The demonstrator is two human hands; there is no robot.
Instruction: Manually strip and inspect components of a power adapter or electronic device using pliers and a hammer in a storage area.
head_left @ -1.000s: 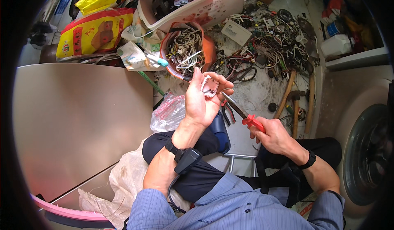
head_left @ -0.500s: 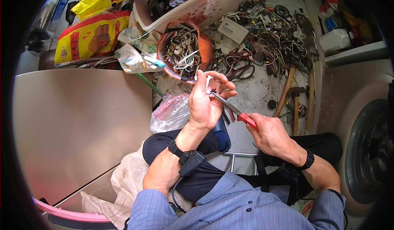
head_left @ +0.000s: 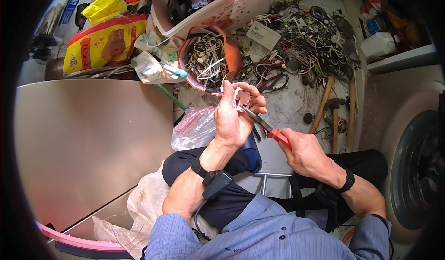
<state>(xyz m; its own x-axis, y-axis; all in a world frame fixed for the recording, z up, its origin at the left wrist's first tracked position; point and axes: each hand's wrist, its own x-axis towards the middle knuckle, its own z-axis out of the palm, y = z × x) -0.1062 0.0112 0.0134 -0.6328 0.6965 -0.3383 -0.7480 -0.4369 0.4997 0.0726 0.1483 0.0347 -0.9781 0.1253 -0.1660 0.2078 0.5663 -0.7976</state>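
Observation:
My left hand (head_left: pixel 232 123), palm up and fingers curled, holds a small white-rimmed piece (head_left: pixel 243 98) with a pinkish inside and a dark spot. It looks like a small plastic housing, but its exact kind cannot be made out. My right hand (head_left: pixel 306 151) is wrapped round red-handled long-nose pliers (head_left: pixel 279 136). Their narrow metal tips reach to the lower edge of the small piece, where the left fingers and palm partly hide the contact.
Ahead stands an orange tub (head_left: pixel 233 58) of tangled cables, behind it a white bin (head_left: pixel 218 16). A cable heap (head_left: pixel 310 46) lies at the far right, near wooden-handled hammers (head_left: pixel 322 104). A metallic panel (head_left: pixel 92 144) is on the left, a round-doored appliance (head_left: pixel 417 167) on the right.
The small piece is tilted slightly differently in my left hand, showing more of its pinkish inside. The pliers' tips stay at its lower edge; both hands have barely shifted.

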